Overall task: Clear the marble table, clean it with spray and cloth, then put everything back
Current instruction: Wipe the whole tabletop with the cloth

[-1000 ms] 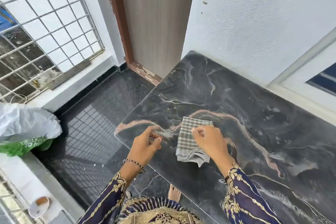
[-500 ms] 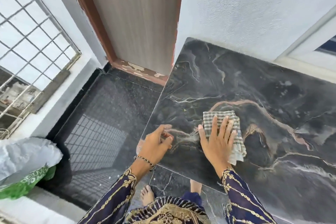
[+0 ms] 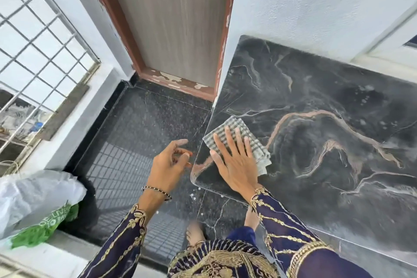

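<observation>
Head view, read left to right as I follow the feed remotely. At far left a window grille (image 3: pixel 33 52) meets a white ledge, and a grey-and-green plastic bag (image 3: pixel 38 201) sits on the ledge, well apart from the work. Next comes the dark speckled floor (image 3: pixel 140 137), with a wood-grain door (image 3: pixel 171 18) at its far end.

The left hand (image 3: pixel 168 165), a bracelet (image 3: pixel 156 193) at its wrist, hangs over the floor just beside the table's left edge. Its fingers are loosely curled and hold nothing. I judge it is kept off the slab so that the wiping path is free.

The checked cloth (image 3: pixel 259 152), folded into a small pad, lies on the marble table (image 3: pixel 316 88) near the front left corner, close to the left edge. The right hand (image 3: pixel 237 169) lies flat on it, fingers (image 3: pixel 226 133) straight and spread, pressing rather than gripping. A flat palm spreads the load over the pad and lets it slide, which suits wiping.

To the right, the dark veined slab runs along the white wall (image 3: pixel 316 7) and carries nothing but the cloth. Pale flecks toward its far side may be spray, though I cannot tell for certain. I take the clearing as done, the wiping as under way, and the putting back as not yet begun.
</observation>
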The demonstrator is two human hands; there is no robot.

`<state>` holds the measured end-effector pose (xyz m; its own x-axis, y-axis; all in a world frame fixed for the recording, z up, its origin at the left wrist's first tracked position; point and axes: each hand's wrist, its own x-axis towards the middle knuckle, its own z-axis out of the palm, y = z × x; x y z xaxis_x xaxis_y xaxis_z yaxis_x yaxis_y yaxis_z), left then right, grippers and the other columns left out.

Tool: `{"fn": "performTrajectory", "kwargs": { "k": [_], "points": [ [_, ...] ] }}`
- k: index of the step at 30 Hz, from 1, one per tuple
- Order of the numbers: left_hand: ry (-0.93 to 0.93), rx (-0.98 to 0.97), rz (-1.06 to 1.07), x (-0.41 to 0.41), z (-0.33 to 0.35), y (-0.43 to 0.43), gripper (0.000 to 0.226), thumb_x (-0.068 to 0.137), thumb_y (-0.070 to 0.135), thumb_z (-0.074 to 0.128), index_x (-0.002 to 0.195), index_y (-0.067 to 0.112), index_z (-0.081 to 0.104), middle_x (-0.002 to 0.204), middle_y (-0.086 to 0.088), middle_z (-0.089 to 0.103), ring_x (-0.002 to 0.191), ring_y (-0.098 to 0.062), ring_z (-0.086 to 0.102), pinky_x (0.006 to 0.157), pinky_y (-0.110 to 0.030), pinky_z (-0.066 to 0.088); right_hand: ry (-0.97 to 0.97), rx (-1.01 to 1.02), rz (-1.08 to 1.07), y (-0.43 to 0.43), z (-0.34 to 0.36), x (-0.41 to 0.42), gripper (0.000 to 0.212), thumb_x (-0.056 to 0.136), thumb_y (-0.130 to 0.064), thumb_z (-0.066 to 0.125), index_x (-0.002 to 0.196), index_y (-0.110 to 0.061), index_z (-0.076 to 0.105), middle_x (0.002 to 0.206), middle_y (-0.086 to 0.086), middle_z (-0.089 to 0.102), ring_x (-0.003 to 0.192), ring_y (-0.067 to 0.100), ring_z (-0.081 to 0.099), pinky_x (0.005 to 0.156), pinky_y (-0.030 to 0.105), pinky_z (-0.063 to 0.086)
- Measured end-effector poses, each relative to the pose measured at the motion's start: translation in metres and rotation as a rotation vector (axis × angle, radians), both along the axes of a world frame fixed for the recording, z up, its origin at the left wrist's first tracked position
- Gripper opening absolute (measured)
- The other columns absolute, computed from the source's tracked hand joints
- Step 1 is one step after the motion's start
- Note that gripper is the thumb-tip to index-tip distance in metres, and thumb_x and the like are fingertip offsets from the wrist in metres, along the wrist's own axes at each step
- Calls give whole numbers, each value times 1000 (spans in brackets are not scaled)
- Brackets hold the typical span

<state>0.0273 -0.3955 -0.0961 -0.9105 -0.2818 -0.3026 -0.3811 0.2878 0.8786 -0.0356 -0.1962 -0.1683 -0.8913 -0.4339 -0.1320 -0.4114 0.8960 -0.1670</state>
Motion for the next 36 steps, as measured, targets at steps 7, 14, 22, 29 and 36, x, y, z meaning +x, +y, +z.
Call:
{"fn": "performTrajectory", "kwargs": {
  "k": [7, 14, 22, 29, 36],
  "points": [
    [1, -57, 31, 23, 3, -3, 32, 92, 16, 57, 123, 25, 57, 96, 5, 71, 74, -8, 71, 72, -42, 61, 19, 0, 307, -27, 0, 38, 55, 110, -50, 21, 162, -36, 15, 172, 3, 7, 158, 32, 5, 126, 53, 13],
    [-10, -99, -25, 31, 4, 14, 32, 92, 16, 57, 123, 23, 58, 95, 8, 72, 76, -6, 70, 71, -39, 61, 33, 20, 483, 14, 4, 64, 55, 110, -49, 22, 163, -37, 9, 172, -1, 3, 159, 28, 2, 128, 51, 10],
    [-31, -98, -80, 29, -3, 28, 30, 92, 13, 56, 121, 22, 59, 92, 12, 72, 67, 1, 69, 64, -23, 58, -13, 81, 418, 107, 13, 70, 55, 110, -50, 20, 162, -37, 10, 172, -5, 2, 159, 22, -3, 127, 50, 9],
    [-43, -148, -131, 31, -13, 30, 26, 92, 21, 59, 114, 33, 59, 94, 12, 71, 68, -5, 70, 64, -30, 60, -44, 61, 385, 76, 14, 53, 64, 106, -63, 23, 163, -35, 13, 172, -5, 7, 159, 22, 4, 127, 50, 16],
    [-22, -212, -85, 11, -19, 33, 18, 91, 23, 61, 104, 30, 51, 82, 13, 68, 65, -4, 64, 57, -19, 52, 4, 66, 586, 37, 6, -23, 62, 106, -61, 25, 162, -40, 6, 172, -5, -4, 159, 19, -5, 128, 51, 5]
  ]
}}
